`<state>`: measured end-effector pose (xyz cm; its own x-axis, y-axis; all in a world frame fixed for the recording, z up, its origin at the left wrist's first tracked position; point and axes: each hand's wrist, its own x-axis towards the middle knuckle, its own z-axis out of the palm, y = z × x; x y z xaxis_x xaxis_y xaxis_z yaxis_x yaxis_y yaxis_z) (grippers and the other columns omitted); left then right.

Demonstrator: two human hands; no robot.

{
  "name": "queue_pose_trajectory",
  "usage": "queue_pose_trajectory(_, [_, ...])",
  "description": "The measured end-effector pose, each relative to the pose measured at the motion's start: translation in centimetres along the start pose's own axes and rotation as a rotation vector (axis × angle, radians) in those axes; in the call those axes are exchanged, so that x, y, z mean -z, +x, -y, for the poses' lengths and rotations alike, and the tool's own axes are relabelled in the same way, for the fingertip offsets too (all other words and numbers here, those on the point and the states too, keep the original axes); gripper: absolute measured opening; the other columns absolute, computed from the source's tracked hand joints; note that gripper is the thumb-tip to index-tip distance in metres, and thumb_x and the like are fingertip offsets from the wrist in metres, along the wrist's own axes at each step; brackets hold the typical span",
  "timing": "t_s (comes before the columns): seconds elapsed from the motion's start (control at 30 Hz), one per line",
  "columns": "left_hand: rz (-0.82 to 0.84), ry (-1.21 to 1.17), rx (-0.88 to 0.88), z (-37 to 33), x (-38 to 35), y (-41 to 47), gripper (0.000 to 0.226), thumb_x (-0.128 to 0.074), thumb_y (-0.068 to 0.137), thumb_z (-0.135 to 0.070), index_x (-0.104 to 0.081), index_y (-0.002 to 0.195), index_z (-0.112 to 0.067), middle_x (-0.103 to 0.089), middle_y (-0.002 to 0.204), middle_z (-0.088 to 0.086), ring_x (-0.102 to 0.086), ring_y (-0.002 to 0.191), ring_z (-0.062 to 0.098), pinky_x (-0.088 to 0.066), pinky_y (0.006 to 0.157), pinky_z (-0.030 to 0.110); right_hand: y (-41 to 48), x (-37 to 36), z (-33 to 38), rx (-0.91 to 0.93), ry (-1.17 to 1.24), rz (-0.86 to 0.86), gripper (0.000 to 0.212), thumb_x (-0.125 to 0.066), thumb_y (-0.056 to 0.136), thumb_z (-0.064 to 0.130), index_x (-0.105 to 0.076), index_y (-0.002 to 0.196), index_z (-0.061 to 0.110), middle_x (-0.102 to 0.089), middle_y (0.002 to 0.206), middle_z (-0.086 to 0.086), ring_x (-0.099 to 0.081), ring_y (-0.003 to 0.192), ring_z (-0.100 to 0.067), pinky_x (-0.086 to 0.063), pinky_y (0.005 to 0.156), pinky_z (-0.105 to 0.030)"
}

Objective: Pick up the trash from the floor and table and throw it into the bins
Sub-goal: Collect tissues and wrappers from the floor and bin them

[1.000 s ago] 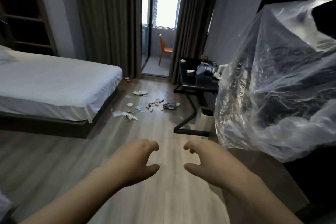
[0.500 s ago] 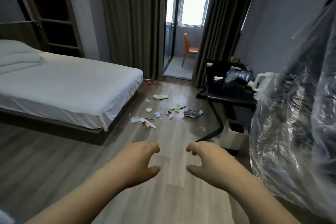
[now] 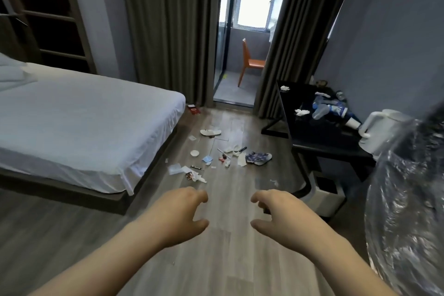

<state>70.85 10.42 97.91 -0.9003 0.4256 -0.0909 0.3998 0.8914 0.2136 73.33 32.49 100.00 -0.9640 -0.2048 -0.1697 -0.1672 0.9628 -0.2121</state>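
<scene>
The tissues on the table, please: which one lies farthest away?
The tissue alone at the table's far corner; the others lie nearer, beside the bottles.

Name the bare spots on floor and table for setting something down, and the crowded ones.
Bare: floor between bed and white bin, this side of the litter; table's near end. Crowded: litter mid-floor; bottles and kettle on the table's right.

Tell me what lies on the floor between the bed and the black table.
In the head view, scattered trash lies there: tissues, wrappers and a white slipper.

The clear plastic sheet [image 3: 406, 211] runs off the right edge; floor litter [image 3: 216, 161] too small to identify.
</scene>
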Motion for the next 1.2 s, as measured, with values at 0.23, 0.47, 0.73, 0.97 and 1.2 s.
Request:
queue_pose_trajectory(0.23, [0.035, -0.026, 0.015, 6.3, 0.3, 7.4, 0.047, -0.054, 0.087, -0.048, -0.047, 0.129, -0.029, -0.055, 0.123, -0.008, -0.054, 0.112, 0.012, -0.044, 0.094, 0.028, 10.0, 0.4, 0.3, -0.004, 0.008, 0.045, 0.048, -0.059, 0.088, 0.041, -0.048, 0.133, 0.03, -0.056, 0.125, 0.009, -0.053, 0.113, -0.01, -0.043, 0.089, -0.024])
queue_pose_trajectory(0.47, [0.045, -0.012, 0.067, 11.7, 0.5, 17.3, 0.045, -0.054, 0.087, -0.047, -0.049, 0.127, -0.028, -0.057, 0.123, -0.007, -0.054, 0.113, 0.012, -0.044, 0.092, 0.028, 22.0, 0.4, -2.1, 0.024, 0.044, 0.07, 0.048, -0.057, 0.088, 0.038, -0.048, 0.134, 0.029, -0.057, 0.127, 0.008, -0.052, 0.118, -0.01, -0.044, 0.091, -0.026])
queue_pose_trajectory(0.73, [0.017, 0.009, 0.112, 15.7, 3.0, 30.5, 0.045, -0.056, 0.086, -0.043, -0.051, 0.129, -0.03, -0.057, 0.126, -0.01, -0.054, 0.115, 0.01, -0.041, 0.091, 0.023, 36.6, 3.1, -7.0, 0.054, 0.058, 0.067, 0.048, -0.058, 0.087, 0.036, -0.05, 0.134, 0.027, -0.057, 0.126, 0.007, -0.051, 0.118, -0.011, -0.042, 0.09, -0.025])
queue_pose_trajectory(0.97, [0.107, -0.016, 0.174, 19.0, 2.2, 39.3, 0.046, -0.056, 0.086, -0.049, -0.048, 0.128, -0.031, -0.056, 0.127, -0.011, -0.052, 0.118, 0.01, -0.04, 0.094, 0.023, 45.2, 3.8, -10.8, 0.046, 0.079, 0.134, 0.048, -0.059, 0.087, 0.037, -0.05, 0.132, 0.027, -0.057, 0.126, 0.007, -0.053, 0.116, -0.011, -0.041, 0.086, -0.023])
queue_pose_trajectory(1.2, [0.128, -0.079, 0.144, 23.0, 2.1, 48.0, 0.041, -0.06, 0.084, -0.045, -0.055, 0.121, -0.029, -0.059, 0.119, -0.007, -0.056, 0.108, 0.011, -0.045, 0.091, 0.025, 53.5, 3.7, -13.1, -0.01, 0.101, 0.165, 0.048, -0.061, 0.086, 0.038, -0.051, 0.132, 0.028, -0.059, 0.124, 0.007, -0.054, 0.114, -0.011, -0.04, 0.084, -0.023])
